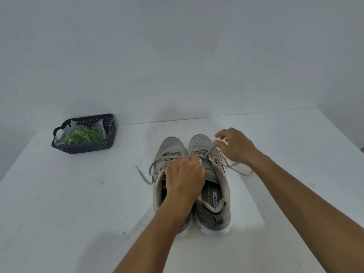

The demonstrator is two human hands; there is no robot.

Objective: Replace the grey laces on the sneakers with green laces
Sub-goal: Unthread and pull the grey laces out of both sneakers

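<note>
Two grey sneakers stand side by side on the white table, toes pointing away: the left sneaker (169, 148) and the right sneaker (214, 186). Both carry grey laces (146, 174), untied, with loose ends trailing to either side. My left hand (185, 178) lies over the tongues between the two shoes, fingers curled down onto the laces of the right sneaker. My right hand (235, 145) hovers beside the right sneaker's toe with fingers spread and relaxed, holding nothing that I can make out. Green laces (84, 134) in clear plastic lie in a dark basket (88, 148).
The dark perforated basket sits at the table's far left, near the wall. The white table (78, 213) meets a pale wall just behind the shoes. A loose lace end (239, 170) loops on the table to the right of the shoes.
</note>
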